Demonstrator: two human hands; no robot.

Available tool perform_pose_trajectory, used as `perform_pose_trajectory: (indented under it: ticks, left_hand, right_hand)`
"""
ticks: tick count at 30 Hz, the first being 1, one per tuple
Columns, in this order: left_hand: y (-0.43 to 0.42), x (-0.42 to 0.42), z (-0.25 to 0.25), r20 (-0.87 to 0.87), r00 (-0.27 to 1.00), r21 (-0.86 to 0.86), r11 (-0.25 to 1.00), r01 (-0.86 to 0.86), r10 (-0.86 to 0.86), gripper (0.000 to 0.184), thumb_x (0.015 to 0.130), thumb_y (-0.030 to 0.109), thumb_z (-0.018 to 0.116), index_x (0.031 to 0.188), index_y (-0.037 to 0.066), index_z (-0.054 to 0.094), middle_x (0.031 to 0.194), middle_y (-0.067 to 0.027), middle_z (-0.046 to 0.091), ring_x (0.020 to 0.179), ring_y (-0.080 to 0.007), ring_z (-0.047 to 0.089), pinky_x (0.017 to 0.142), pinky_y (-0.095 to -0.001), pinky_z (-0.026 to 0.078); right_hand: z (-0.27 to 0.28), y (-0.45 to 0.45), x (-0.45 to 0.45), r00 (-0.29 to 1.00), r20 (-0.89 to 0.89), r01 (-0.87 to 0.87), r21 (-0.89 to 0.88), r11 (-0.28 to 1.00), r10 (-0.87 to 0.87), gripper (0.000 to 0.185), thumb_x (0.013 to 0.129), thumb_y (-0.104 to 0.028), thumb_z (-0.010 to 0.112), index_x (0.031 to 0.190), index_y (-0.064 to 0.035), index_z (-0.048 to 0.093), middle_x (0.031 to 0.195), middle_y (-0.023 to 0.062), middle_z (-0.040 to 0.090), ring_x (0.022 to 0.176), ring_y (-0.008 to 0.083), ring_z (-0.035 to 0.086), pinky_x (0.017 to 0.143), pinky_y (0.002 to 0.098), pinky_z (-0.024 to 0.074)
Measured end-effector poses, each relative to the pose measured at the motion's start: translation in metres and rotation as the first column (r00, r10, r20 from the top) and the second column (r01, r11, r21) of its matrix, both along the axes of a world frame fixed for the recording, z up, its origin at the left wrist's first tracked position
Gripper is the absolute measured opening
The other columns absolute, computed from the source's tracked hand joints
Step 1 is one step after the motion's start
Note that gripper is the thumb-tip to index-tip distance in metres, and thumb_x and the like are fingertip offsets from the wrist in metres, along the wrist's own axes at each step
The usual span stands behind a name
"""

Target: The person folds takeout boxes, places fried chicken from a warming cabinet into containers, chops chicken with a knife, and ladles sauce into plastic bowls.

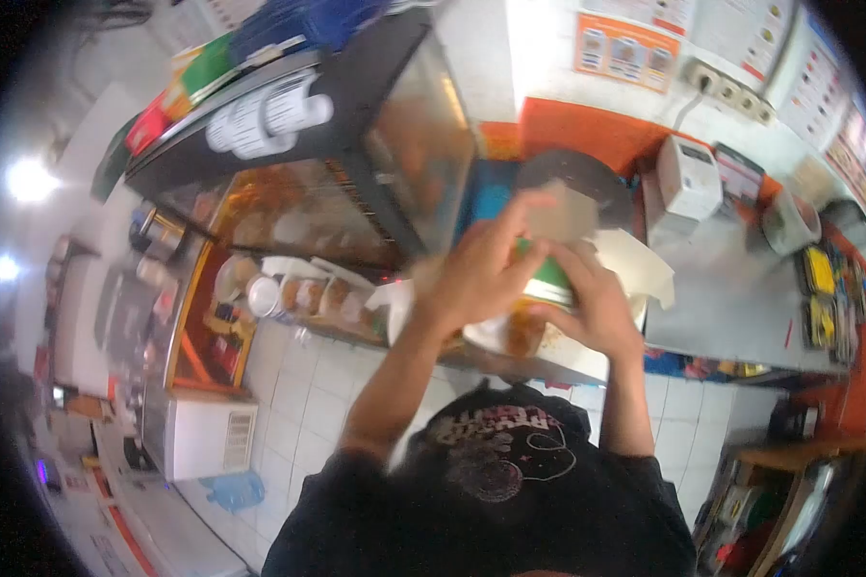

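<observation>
A green and white carton (548,281), blurred, is between my hands above the counter. My right hand (595,300) grips its right side, with fingers over the top and thumb lower down. On the other side, my left hand (479,271) has its fingers stretched out and its thumb near the carton's top edge. Motion smears the fingertips, and I cannot tell how firmly they touch. A brownish cardboard flap (566,213) rises just beyond the fingers. Below the carton lies orange-brown food (523,333), beside a white wrapper or container.
A glass display case (419,135) stands at the left, with packed food boxes (322,293) along its front. Behind my hands is a dark round pan or lid (587,178). To the right, a metal counter (712,298) carries a white printer (689,178) and a bin (791,223).
</observation>
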State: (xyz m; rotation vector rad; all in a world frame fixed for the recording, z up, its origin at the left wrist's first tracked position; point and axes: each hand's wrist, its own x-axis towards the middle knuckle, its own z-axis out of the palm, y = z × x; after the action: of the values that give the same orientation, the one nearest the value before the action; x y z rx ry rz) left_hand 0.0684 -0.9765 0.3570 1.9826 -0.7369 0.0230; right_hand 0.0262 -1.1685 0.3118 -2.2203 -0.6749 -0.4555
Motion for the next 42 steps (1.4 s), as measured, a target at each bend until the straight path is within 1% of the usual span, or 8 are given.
perform_pose_trajectory:
  ticks: [4,7,11,17,20,29,39,42]
  left_hand:
    - [0.068,0.025,-0.018,-0.476,0.879,-0.001,0.999,0.039,-0.035,0.034,0.096,0.021,0.061,0.125,0.003,0.055,0.103,-0.0059,0.067,0.096,-0.0114,0.061,0.081,-0.0279,0.049]
    - [0.069,0.018,-0.067,-0.305,0.792,-0.624,0.739,0.253,-0.528,0.039,0.096,0.021,0.062,0.13,0.003,0.053,0.112,-0.0053,0.065,0.105,-0.0134,0.061,0.088,-0.0298,0.05]
    - [0.016,-0.012,-0.07,-0.337,0.714,-0.687,0.679,0.26,-0.614,0.04,0.1,0.025,0.056,0.132,0.001,0.051,0.122,-0.0054,0.061,0.116,-0.0133,0.055,0.093,-0.0318,0.05]
    - [-0.009,-0.02,-0.081,-0.509,0.74,-0.55,0.827,0.114,-0.44,0.045,0.105,0.038,0.044,0.133,0.003,0.051,0.119,-0.0052,0.063,0.104,-0.0111,0.061,0.083,-0.0291,0.054]
    - [-0.021,-0.01,-0.097,-0.51,0.779,-0.677,0.728,-0.104,-0.363,0.04,0.105,0.035,0.044,0.132,0.007,0.05,0.116,-0.005,0.064,0.096,-0.0137,0.066,0.08,-0.0308,0.058]
    - [-0.041,-0.004,-0.104,-0.445,0.895,-0.673,0.646,-0.359,0.034,0.033,0.104,0.028,0.047,0.116,-0.001,0.057,0.095,-0.0065,0.065,0.083,-0.0116,0.065,0.068,-0.0281,0.055]
    - [-0.074,-0.021,-0.056,0.07,0.992,-0.507,0.86,-0.06,0.11,0.025,0.104,0.017,0.047,0.11,-0.004,0.06,0.095,-0.0066,0.063,0.088,-0.0079,0.059,0.075,-0.0262,0.049]
    - [-0.091,-0.028,-0.05,-0.139,0.983,-0.522,0.852,0.033,-0.123,0.021,0.103,0.013,0.048,0.102,-0.004,0.061,0.084,-0.0061,0.06,0.077,-0.0089,0.057,0.066,-0.0265,0.046]
  right_hand:
    - [-0.038,-0.047,-0.004,0.972,-0.224,0.124,0.229,0.966,-0.072,0.05,0.094,-0.034,0.06,0.133,-0.0026,0.052,0.122,0.0162,0.061,0.106,0.0287,0.062,0.09,0.0357,0.0469]
    - [-0.065,-0.046,-0.002,0.956,-0.274,0.221,0.43,0.875,-0.107,0.045,0.103,-0.035,0.046,0.128,0.001,0.054,0.117,0.0128,0.063,0.104,0.0212,0.06,0.091,0.0324,0.0449]
    - [-0.077,-0.035,0.003,0.905,-0.394,0.348,0.46,0.817,-0.163,0.051,0.107,-0.039,0.032,0.121,0.0027,0.057,0.105,0.0091,0.063,0.096,0.0155,0.057,0.086,0.0297,0.0449]
    - [-0.076,-0.022,-0.01,0.884,-0.438,0.352,0.391,0.85,-0.165,0.038,0.106,-0.026,0.041,0.124,0.0032,0.057,0.117,0.0137,0.063,0.108,0.0191,0.057,0.095,0.0332,0.0431]
    - [-0.065,-0.006,-0.03,0.973,0.014,0.219,0.248,0.944,-0.23,0.039,0.099,-0.018,0.052,0.134,0.0005,0.049,0.143,0.0218,0.046,0.135,0.0342,0.042,0.111,0.0433,0.0313]
    - [-0.053,0.012,-0.023,0.977,0.109,0.151,0.255,0.955,-0.184,0.054,0.084,-0.011,0.073,0.135,-0.0086,0.055,0.143,0.0204,0.045,0.131,0.0372,0.047,0.105,0.0449,0.0407]
    - [-0.043,-0.004,-0.015,0.921,0.196,0.268,0.306,0.914,-0.336,0.042,0.092,-0.008,0.063,0.133,-0.0102,0.06,0.139,0.0216,0.05,0.126,0.0342,0.052,0.1,0.0405,0.045]
    - [-0.044,0.003,-0.015,0.852,0.155,0.373,0.489,0.788,-0.5,0.039,0.089,-0.001,0.065,0.128,-0.0025,0.062,0.135,0.0187,0.054,0.123,0.0301,0.053,0.101,0.0386,0.0431]
